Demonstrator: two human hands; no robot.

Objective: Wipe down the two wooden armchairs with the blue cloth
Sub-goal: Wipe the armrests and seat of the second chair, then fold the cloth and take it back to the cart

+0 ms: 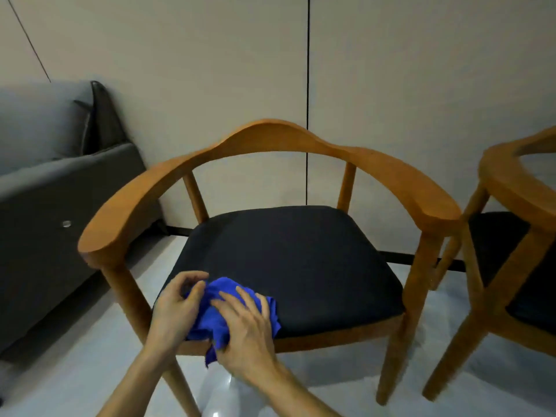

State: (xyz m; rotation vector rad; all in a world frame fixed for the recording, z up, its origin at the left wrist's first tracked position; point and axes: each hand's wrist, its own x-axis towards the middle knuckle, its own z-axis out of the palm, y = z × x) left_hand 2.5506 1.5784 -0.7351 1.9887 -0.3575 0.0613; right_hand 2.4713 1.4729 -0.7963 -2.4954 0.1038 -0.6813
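Note:
A wooden armchair (270, 139) with a curved back rail and a black seat pad fills the middle of the head view. A crumpled blue cloth (222, 296) lies on the seat's front left corner. My left hand (176, 308) grips the cloth's left side with curled fingers. My right hand (246, 329) lies flat on top of the cloth, thumb tucked under its lower edge. A second wooden armchair (511, 188) of the same kind stands at the right edge, partly cut off.
A grey sofa (54, 206) with a dark cushion (102, 115) stands at the left, close to the first chair's armrest. A pale panelled wall is behind both chairs. The floor is glossy light tile.

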